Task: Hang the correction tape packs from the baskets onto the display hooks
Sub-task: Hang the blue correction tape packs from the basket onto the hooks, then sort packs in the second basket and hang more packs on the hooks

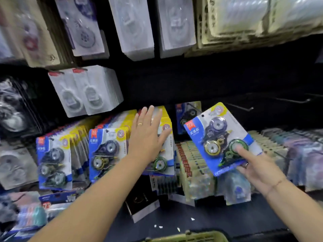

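While the right hand (257, 165) grips one correction tape pack (222, 137), thumb on its front & fingers curled beneath, I see the pack tilted in mid-air, to the rt of the hung rows and apart from them. I see the left hand (148, 135) flat, fingers straight, pressing the front of the third hung row (166, 151); it holds nothing. Two more full rows (104, 151) hang to its left. Behind the held pack, bare hooks (244, 107) stick out. Below it sit stacked boxes (192, 163). At btm edge, a green basket rim (192, 237). Higher up, blurred white packs (87, 91).
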`<action>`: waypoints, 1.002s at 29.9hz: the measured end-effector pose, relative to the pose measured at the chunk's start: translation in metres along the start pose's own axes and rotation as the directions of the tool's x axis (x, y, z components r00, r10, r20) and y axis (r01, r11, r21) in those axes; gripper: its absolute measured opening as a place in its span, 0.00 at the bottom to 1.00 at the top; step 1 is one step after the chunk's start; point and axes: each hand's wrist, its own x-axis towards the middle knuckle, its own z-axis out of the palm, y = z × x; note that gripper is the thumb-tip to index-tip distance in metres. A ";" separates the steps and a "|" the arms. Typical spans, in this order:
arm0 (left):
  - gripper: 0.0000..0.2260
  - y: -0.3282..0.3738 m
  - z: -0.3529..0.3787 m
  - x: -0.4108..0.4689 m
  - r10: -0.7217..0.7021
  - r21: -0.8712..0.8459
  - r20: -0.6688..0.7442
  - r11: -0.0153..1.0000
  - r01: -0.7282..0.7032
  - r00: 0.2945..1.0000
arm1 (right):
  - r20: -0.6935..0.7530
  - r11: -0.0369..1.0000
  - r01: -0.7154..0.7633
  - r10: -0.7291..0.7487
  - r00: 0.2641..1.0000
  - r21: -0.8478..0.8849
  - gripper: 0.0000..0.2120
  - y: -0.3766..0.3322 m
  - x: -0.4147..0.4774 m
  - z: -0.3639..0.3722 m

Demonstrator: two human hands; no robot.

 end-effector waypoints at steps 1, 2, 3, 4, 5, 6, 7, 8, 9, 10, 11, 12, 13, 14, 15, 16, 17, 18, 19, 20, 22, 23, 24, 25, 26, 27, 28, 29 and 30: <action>0.30 0.001 0.007 0.008 0.001 0.053 0.042 0.999 -0.003 0.999 | -0.034 1.000 -0.013 0.014 0.999 0.024 0.11 0.000 0.003 -0.002; 0.30 0.002 0.014 0.014 -0.010 0.097 0.085 0.995 0.002 0.996 | -0.063 0.999 -0.028 0.030 0.998 0.042 0.11 0.000 0.006 -0.004; 0.30 0.004 0.021 0.018 -0.029 0.114 0.118 0.993 0.016 0.993 | -0.080 0.998 -0.041 0.045 0.996 0.054 0.11 0.001 0.008 -0.006; 0.30 0.005 0.027 0.020 -0.052 0.112 0.143 0.993 0.036 0.988 | -0.087 0.997 -0.053 0.058 0.995 0.060 0.11 0.001 0.010 -0.007; 0.30 0.007 0.034 0.021 -0.071 0.103 0.161 0.993 0.055 0.984 | -0.092 0.996 -0.063 0.070 0.993 0.070 0.11 0.001 0.012 -0.009; 0.30 0.007 0.039 0.020 -0.085 0.097 0.172 0.993 0.069 0.981 | -0.096 0.994 -0.071 0.079 0.992 0.086 0.11 0.002 0.014 -0.010; 0.29 0.007 0.044 0.018 -0.093 0.091 0.177 0.993 0.078 0.980 | -0.099 0.991 -0.078 0.088 0.991 0.107 0.11 0.002 0.016 -0.011; 0.29 0.008 0.048 0.016 -0.098 0.085 0.174 0.993 0.084 0.980 | -0.102 0.988 -0.086 0.099 0.990 0.127 0.11 0.002 0.018 -0.012; 0.29 0.007 0.050 0.015 -0.102 0.076 0.164 0.993 0.091 0.981 | -0.105 0.986 -0.093 0.108 0.989 0.140 0.11 0.003 0.020 -0.013; 0.29 0.007 0.053 0.013 -0.106 0.069 0.151 0.993 0.096 0.983 | -0.107 0.985 -0.098 0.113 0.988 0.140 0.11 0.004 0.023 -0.014; 0.29 0.007 0.055 0.013 -0.109 0.067 0.142 0.993 0.100 0.984 | -0.110 0.986 -0.105 0.120 0.987 0.129 0.11 0.007 0.027 -0.014; 0.29 0.007 0.056 0.013 -0.112 0.066 0.136 0.992 0.104 0.984 | -0.120 0.987 -0.117 0.130 0.984 0.112 0.11 0.010 0.031 -0.015; 0.29 0.006 0.058 0.012 -0.116 0.062 0.132 0.992 0.108 0.984 | -0.137 0.987 -0.133 0.144 0.980 0.092 0.11 0.013 0.036 -0.014; 0.28 0.005 0.060 0.012 -0.119 0.052 0.124 0.992 0.113 0.985 | -0.154 0.986 -0.150 0.159 0.975 0.069 0.10 0.017 0.042 -0.013; 0.28 0.004 0.062 0.012 -0.120 0.041 0.115 0.992 0.116 0.986 | -0.165 0.985 -0.165 0.171 0.971 0.044 0.11 0.021 0.048 -0.011; 0.28 0.003 0.064 0.012 -0.119 0.036 0.102 0.993 0.116 0.988 | -0.179 0.984 -0.178 0.179 0.968 0.018 0.13 0.026 0.056 -0.009; 0.28 0.002 0.066 0.011 -0.116 0.035 0.087 0.993 0.113 0.989 | -0.198 0.982 -0.190 0.187 0.962 0.000 0.18 0.031 0.065 -0.008; 0.29 0.002 0.068 0.011 -0.113 0.034 0.067 0.993 0.111 0.991 | -0.222 0.979 -0.205 0.198 0.955 -0.006 0.25 0.037 0.075 -0.006; 0.29 0.003 0.070 0.010 -0.114 0.028 0.043 0.993 0.113 0.993 | -0.245 0.975 -0.222 0.213 0.946 -0.011 0.31 0.042 0.085 -0.004; 0.29 0.004 0.072 0.009 -0.119 0.017 0.015 0.993 0.119 0.993 | -0.260 0.971 -0.237 0.223 0.939 -0.022 0.34 0.047 0.095 -0.001; 0.29 0.007 0.076 0.008 -0.131 -0.007 -0.052 0.991 0.131 0.990 | -0.269 0.966 -0.255 0.236 0.934 -0.038 0.36 0.057 0.116 0.006; 0.29 0.008 0.079 0.008 -0.132 -0.015 -0.086 0.991 0.131 0.988 | -0.266 0.965 -0.259 0.239 0.934 -0.043 0.36 0.061 0.126 0.009; 0.29 0.008 0.081 0.008 -0.132 -0.020 -0.115 0.991 0.130 0.985 | -0.263 0.963 -0.265 0.243 0.934 -0.050 0.36 0.066 0.137 0.012; 0.29 0.008 0.083 0.008 -0.131 -0.019 -0.135 0.991 0.129 0.982 | -0.261 0.961 -0.273 0.250 0.933 -0.056 0.35 0.070 0.147 0.015; 0.29 0.007 0.085 0.008 -0.128 -0.015 -0.151 0.992 0.127 0.980 | -0.257 0.958 -0.282 0.258 0.931 -0.058 0.35 0.074 0.158 0.017; 0.29 0.006 0.086 0.008 -0.124 -0.012 -0.168 0.992 0.124 0.978 | -0.251 0.955 -0.290 0.267 0.930 -0.060 0.34 0.078 0.167 0.020; 0.29 0.005 0.088 0.008 -0.120 -0.010 -0.186 0.993 0.120 0.975 | -0.244 0.952 -0.300 0.276 0.930 -0.066 0.33 0.082 0.177 0.023; 0.29 0.005 0.090 0.008 -0.117 -0.008 -0.203 0.993 0.118 0.972 | -0.238 0.948 -0.311 0.286 0.928 -0.074 0.32 0.086 0.185 0.026; 0.28 0.004 0.092 0.008 -0.115 -0.007 -0.220 0.993 0.117 0.969 | -0.234 0.943 -0.324 0.298 0.925 -0.080 0.32 0.090 0.194 0.029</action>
